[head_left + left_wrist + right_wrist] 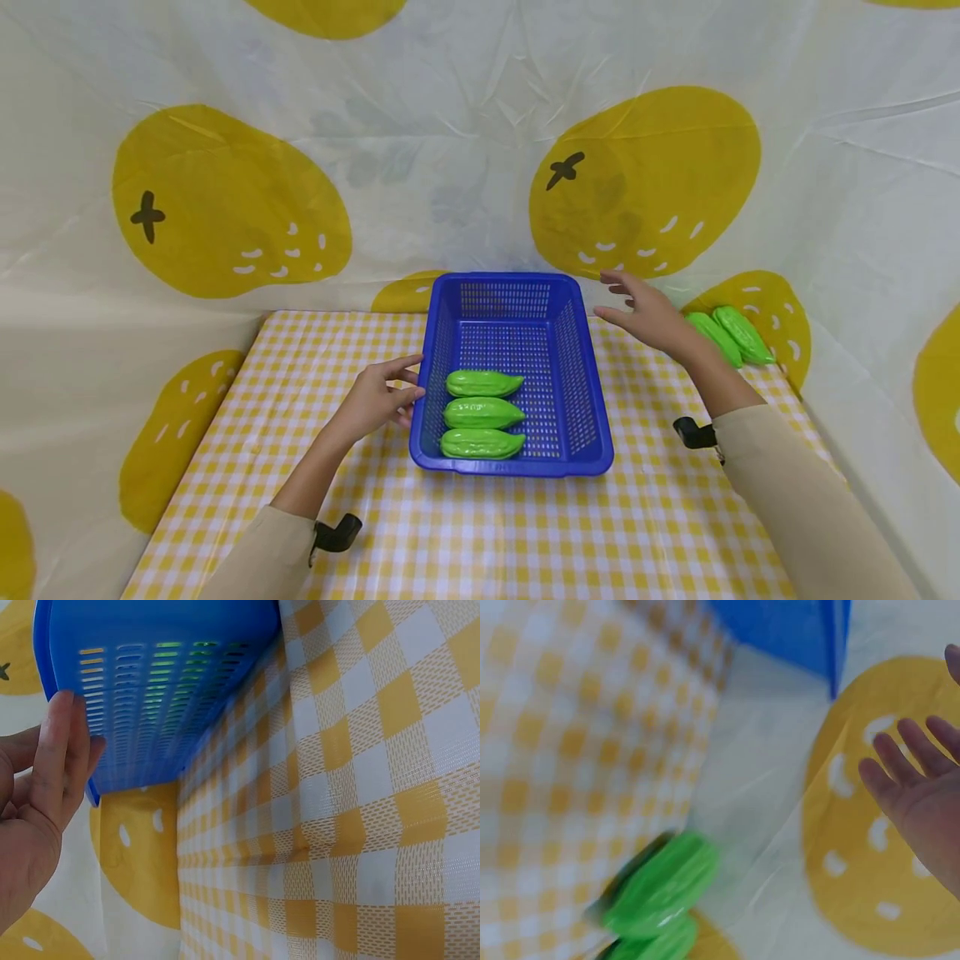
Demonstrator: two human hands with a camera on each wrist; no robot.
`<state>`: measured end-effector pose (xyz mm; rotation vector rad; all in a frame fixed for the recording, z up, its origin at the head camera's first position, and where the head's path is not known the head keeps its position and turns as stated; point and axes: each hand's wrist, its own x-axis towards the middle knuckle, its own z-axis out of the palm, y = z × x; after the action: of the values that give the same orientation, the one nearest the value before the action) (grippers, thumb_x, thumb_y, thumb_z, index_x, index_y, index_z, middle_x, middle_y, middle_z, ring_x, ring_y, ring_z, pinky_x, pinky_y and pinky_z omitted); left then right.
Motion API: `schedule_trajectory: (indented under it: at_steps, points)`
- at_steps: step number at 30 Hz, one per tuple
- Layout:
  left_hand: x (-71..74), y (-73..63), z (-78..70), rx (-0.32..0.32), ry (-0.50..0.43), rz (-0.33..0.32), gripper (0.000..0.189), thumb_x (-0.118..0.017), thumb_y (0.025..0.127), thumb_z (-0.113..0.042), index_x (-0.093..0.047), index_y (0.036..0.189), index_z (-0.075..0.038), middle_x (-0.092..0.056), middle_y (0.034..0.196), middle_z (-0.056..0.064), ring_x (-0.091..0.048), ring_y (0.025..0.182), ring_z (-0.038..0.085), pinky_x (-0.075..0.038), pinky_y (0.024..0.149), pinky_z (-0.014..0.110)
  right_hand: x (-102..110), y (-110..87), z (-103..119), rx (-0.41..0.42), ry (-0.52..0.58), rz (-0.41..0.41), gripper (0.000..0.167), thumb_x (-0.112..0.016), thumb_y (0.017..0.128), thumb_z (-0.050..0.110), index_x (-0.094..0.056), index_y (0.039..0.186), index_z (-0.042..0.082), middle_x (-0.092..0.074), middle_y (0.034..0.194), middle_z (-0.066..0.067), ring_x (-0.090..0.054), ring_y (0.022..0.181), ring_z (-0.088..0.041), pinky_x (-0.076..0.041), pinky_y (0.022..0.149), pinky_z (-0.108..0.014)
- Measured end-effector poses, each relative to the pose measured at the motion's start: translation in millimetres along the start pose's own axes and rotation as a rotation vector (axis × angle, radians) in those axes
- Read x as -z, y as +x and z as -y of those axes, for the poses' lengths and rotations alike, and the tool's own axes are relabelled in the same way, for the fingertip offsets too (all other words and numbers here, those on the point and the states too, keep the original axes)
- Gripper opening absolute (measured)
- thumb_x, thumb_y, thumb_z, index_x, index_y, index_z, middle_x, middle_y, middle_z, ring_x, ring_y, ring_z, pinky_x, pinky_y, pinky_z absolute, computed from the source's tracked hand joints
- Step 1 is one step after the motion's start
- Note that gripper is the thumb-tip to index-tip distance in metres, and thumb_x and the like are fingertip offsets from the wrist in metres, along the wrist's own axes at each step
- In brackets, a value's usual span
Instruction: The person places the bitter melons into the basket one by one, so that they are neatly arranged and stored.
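Observation:
A blue plastic basket (512,468) with slotted walls sits on the table. Inside, three bright green, ridged bitter melons (483,413) lie in a column along its left side, their pointed ends to the right. My left hand (377,399) is beside the basket's left wall, fingers loosely extended and fingertips right at the rim; the left wrist view shows the fingers (56,754) against the slotted side. Off the basket's far right corner, my right hand (643,315) hovers with spread fingers and nothing in it. Two more bitter melons (738,335) lie beyond the right wrist.
A yellow-and-white checked cloth (480,533) covers the table. Behind it and at both sides hangs a pale curtain (450,92) printed with large yellow fruit. The two outer bitter melons lie near the table's right edge, close to the curtain. A black camera is strapped at each wrist.

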<state>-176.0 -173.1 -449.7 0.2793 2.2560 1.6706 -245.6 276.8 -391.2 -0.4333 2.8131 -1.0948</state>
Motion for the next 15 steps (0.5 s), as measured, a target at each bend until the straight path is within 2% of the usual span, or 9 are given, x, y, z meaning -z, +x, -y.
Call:
schedule_trajectory:
  at_steps: [7,10,15]
  points:
    - [1.7,-1.8,0.4,0.005,0.013,-0.005,0.060,-0.069,0.098,-0.001,-0.048,0.154,-0.004,-0.064,0.121,0.027,-0.072,0.066,0.020,-0.069,0.062,0.048,10.1,-15.1,-38.2,-0.089,-0.085,-0.073,0.084,-0.059,0.105,0.046,-0.018,0.165,0.006,-0.027,0.166,-0.026,-0.025,0.151,-0.050,-0.029,0.119,-0.075]
    - [1.8,-1.8,0.3,0.002,0.012,-0.004,0.060,-0.069,0.098,-0.001,-0.048,0.154,-0.004,-0.064,0.121,0.027,-0.072,0.067,0.020,-0.068,0.063,0.051,13.5,-18.2,-56.1,-0.109,-0.131,-0.092,0.084,-0.060,0.105,0.044,-0.018,0.165,0.003,-0.025,0.165,-0.030,-0.027,0.148,-0.054,-0.032,0.115,-0.077]
    - [0.6,-1.7,0.0,-0.007,0.004,0.001,0.060,-0.068,0.098,-0.001,-0.048,0.154,-0.003,-0.064,0.122,0.027,-0.073,0.068,0.020,-0.069,0.062,0.046,17.8,-22.0,-79.4,-0.160,-0.148,-0.087,0.086,-0.063,0.104,0.038,-0.015,0.164,0.000,-0.022,0.164,-0.033,-0.034,0.140,-0.059,-0.040,0.109,-0.077]
